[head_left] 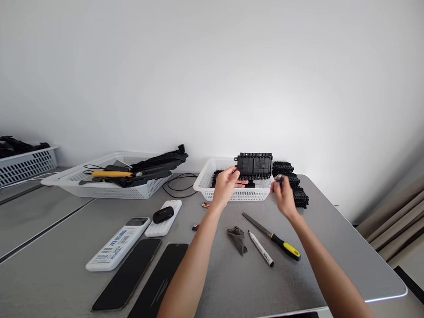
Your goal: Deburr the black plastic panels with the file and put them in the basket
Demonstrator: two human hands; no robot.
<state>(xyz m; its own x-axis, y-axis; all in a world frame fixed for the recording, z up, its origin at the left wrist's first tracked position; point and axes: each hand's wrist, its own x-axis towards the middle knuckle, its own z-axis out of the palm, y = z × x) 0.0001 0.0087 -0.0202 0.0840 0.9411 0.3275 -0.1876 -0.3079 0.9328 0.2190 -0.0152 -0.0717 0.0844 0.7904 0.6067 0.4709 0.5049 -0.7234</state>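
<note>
My left hand (227,183) grips a black rectangular plastic part (254,166) by its left end. The part has toothed edges and is held upright above a white plastic basket (205,194), which has more black parts inside. To its right, my right hand (283,194) is closed around a small dark object (280,179), too blurred to name. Behind that hand, several similar black parts (300,197) are stacked on the table. Nearer to me lie a file (271,236) with a black and yellow handle, a white marker (261,248) and a crumpled grey cloth (237,240).
On the left, a white basket (109,191) holds black pieces and a yellow-handled tool (111,174). Power banks (117,245), a black case (163,214) and phones (127,274) lie in front. A black cable (180,191) curls between baskets. The table's right edge (357,238) is near.
</note>
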